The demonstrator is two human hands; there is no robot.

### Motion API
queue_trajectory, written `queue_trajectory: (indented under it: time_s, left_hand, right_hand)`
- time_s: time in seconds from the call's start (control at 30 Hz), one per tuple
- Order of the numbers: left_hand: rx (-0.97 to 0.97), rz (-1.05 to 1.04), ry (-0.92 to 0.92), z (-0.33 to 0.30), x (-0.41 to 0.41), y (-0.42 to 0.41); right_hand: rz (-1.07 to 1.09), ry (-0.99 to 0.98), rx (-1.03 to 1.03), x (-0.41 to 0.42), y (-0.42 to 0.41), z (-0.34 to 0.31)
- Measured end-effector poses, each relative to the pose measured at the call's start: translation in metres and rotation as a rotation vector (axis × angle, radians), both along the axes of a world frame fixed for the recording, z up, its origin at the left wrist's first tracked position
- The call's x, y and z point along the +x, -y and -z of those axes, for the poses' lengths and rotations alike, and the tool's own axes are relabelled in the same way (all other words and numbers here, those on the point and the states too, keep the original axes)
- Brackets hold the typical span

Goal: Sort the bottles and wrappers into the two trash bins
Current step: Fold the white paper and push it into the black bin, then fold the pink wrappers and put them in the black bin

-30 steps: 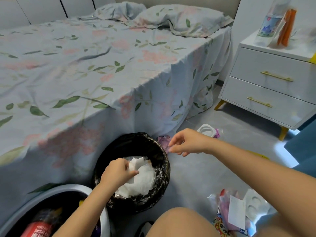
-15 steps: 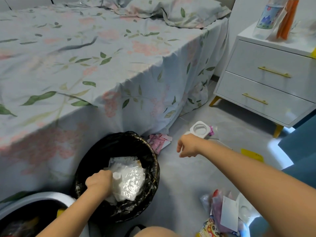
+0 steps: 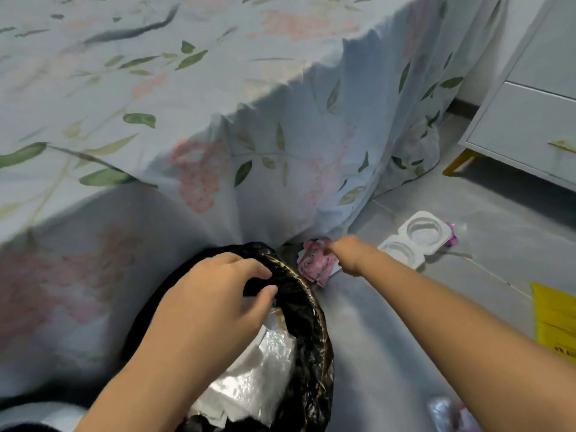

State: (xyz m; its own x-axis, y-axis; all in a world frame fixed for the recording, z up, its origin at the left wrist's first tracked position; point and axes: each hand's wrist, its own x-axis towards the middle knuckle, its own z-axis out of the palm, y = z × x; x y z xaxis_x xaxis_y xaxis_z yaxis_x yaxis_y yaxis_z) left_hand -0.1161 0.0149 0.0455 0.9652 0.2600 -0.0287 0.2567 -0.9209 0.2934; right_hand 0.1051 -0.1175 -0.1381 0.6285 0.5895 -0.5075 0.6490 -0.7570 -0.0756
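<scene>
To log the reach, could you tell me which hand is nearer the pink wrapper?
Right hand touches the pink wrapper; left hand hovers over the black bin.

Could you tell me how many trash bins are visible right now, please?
2. The black-lined bin stands beside the bed, under the left hand. Only a sliver of the white bin's rim shows at the bottom left corner; its contents are out of view.
</scene>
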Motion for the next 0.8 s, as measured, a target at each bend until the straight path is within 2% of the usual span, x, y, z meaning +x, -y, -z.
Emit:
queue_trajectory:
  time_s: [0.13,0.23,0.43,0.63,0.8]
  left_hand:
    - [-0.045,0.070,0.018,0.022,0.025,-0.002]
    - [-0.025,0.096,0.013,0.033,0.036,-0.005]
    - [-0.067,0.081,0.013,0.042,0.040,-0.015]
    - [-0.102,0.105,-0.016,0.046,0.034,-0.018]
    - [-0.098,0.077,0.043,0.043,0.033,-0.016]
  right_hand:
    - [0.022,-0.078,-0.004,0.014,-0.027,0.033]
    - [-0.089,0.019,-0.001,0.019,-0.039,0.051]
    - [-0.085,-0.005,0.028,0.032,-0.023,0.079]
    - [-0.114,-0.011,-0.015,0.024,-0.027,0.091]
    - [-0.054,-0.002,-0.099,0.019,-0.029,0.093]
